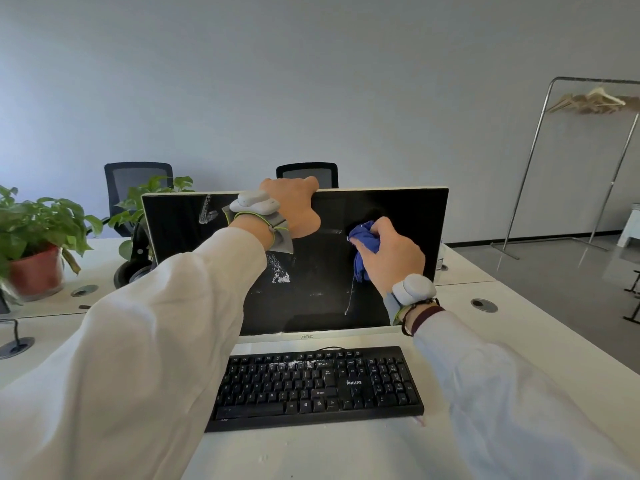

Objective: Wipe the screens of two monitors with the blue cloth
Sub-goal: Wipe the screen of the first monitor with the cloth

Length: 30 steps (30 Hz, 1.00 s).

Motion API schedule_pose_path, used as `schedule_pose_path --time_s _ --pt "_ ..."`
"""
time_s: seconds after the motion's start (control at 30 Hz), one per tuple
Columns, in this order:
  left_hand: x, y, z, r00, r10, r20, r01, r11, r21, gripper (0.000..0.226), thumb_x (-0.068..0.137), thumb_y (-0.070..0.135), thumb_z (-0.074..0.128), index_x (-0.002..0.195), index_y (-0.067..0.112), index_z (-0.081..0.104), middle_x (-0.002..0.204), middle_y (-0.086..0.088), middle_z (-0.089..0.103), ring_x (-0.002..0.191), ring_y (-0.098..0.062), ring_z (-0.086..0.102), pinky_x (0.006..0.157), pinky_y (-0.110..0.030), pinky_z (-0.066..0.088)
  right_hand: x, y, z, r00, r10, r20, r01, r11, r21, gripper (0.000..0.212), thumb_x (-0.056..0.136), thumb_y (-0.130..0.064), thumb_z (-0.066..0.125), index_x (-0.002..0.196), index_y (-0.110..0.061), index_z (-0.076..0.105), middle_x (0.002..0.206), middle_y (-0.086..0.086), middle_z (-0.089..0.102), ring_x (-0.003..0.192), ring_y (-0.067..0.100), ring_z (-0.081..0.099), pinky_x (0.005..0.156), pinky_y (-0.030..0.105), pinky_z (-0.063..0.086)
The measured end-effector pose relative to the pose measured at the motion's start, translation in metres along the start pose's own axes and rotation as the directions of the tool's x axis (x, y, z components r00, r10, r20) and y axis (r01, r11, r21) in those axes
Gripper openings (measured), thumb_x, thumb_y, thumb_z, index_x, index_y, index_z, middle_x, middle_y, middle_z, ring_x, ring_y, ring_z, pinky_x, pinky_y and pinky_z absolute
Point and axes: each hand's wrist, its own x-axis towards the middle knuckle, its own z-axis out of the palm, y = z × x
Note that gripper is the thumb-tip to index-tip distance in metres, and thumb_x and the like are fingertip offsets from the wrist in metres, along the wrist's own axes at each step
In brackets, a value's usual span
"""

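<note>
A black keyboard (317, 386) lies on the white table (346, 452). A potted plant (38, 230) and headphones (133, 268) sit at left. Two mesh chairs (138, 178) stand behind; a metal rack (529, 161) holds wooden hangers (595, 100).

**Soft, Cool Light; Edges Bent by the Wide Lens**

The room was lit brightly and evenly by diffuse light, and the wall (311, 81) was tinted bluer toward the left. Faint reflections were carried on the dark monitor (408, 216), and a sheen on the floor (554, 271). The clothes rack (530, 161) was bowed by distortion. The plant (38, 216) was blurred at the frame's edge.
</note>
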Motion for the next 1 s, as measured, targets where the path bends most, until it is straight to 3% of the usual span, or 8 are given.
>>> schedule_pose_path --time_s 0.17,0.3,0.37,0.47,0.53,0.6,0.73,1.0 --pt "-0.003 0.004 -0.005 1.0 -0.012 0.009 0.012 0.999 0.029 0.033 0.075 0.017 0.059 0.104 0.027 0.047 0.08 0.002 0.051 0.082 -0.028 0.058 0.082 -0.036 0.039 0.028 -0.016 -0.014 0.996 0.047 -0.082 -0.045 0.999 0.017 0.037 0.093 -0.054 0.057 0.107 -0.02 0.054 0.083 -0.007 0.056 0.066 0.012 0.052 0.053 0.012 0.031" --pt "-0.002 0.001 -0.003 1.0 -0.001 -0.006 0.001 1.0 0.012 0.032 0.075 0.018 0.058 0.105 0.025 0.05 0.068 0.004 0.039 0.079 -0.029 0.057 0.077 -0.035 0.036 0.013 -0.01 -0.001 0.999 0.021 -0.048 -0.021 1.0 0.003 0.036 0.093 -0.055 0.057 0.108 -0.022 0.053 0.085 -0.01 0.054 0.067 0.01 0.052 0.062 0.016 0.04" --pt "-0.003 0.005 -0.003 0.999 -0.049 -0.013 0.049 0.999 -0.009 0.022 0.081 0.015 0.055 0.1 0.024 0.049 0.067 0.001 0.037 0.09 -0.033 0.061 0.086 -0.037 0.04 -0.006 -0.002 0.009 1.0 0.012 0.004 -0.012 1.0 -0.004 0.034 0.093 -0.053 0.057 0.108 -0.022 0.053 0.083 -0.01 0.054 0.065 0.011 0.054 0.062 0.018 0.041" --pt "-0.006 0.016 -0.009 0.994 -0.11 0.002 0.11 0.994 0.018 0.021 0.086 0.013 0.055 0.105 0.024 0.053 0.088 -0.004 0.059 0.103 -0.035 0.062 0.099 -0.042 0.041 -0.032 0.01 0.021 0.997 0.003 0.082 0.0 0.999 -0.044 0.033 0.093 -0.05 0.059 0.107 -0.021 0.052 0.08 -0.009 0.056 0.061 0.01 0.053 0.058 0.02 0.045" --pt "-0.008 0.02 -0.01 0.991 -0.132 0.013 0.13 0.988 0.084 0.033 0.085 0.013 0.061 0.116 0.023 0.054 0.105 -0.007 0.064 0.107 -0.034 0.061 0.102 -0.043 0.041 -0.037 0.015 0.024 0.995 -0.03 0.093 0.033 0.999 -0.036 0.036 0.092 -0.047 0.063 0.11 -0.018 0.054 0.083 -0.007 0.059 0.058 0.006 0.047 0.055 0.009 0.037" --pt "-0.008 0.017 -0.011 0.994 -0.112 0.016 0.111 0.991 0.076 0.037 0.082 0.014 0.061 0.118 0.023 0.054 0.099 -0.005 0.061 0.104 -0.033 0.062 0.099 -0.042 0.042 -0.027 0.014 0.021 0.998 -0.034 0.056 0.034 0.999 -0.014 0.037 0.09 -0.047 0.066 0.109 -0.018 0.055 0.083 -0.006 0.061 0.059 0.006 0.05 0.055 0.005 0.027" --pt "-0.009 0.012 -0.01 0.996 -0.088 0.018 0.087 0.995 0.057 0.037 0.08 0.015 0.06 0.115 0.023 0.052 0.085 -0.003 0.051 0.097 -0.032 0.063 0.094 -0.041 0.043 0.01 -0.007 0.002 0.996 0.051 -0.066 -0.049 0.998 0.039 0.038 0.09 -0.053 0.063 0.107 -0.021 0.053 0.083 -0.008 0.059 0.064 0.011 0.056 0.056 0.014 0.038" --pt "-0.009 0.019 -0.01 0.985 -0.173 0.014 0.171 0.981 0.087 0.036 0.087 0.013 0.06 0.122 0.022 0.054 0.112 -0.008 0.064 0.11 -0.034 0.06 0.106 -0.045 0.039 -0.017 0.001 0.016 0.999 -0.007 0.043 0.005 0.999 0.049 0.037 0.092 -0.047 0.062 0.111 -0.017 0.054 0.086 -0.005 0.06 0.065 0.009 0.053 0.065 0.022 0.05"
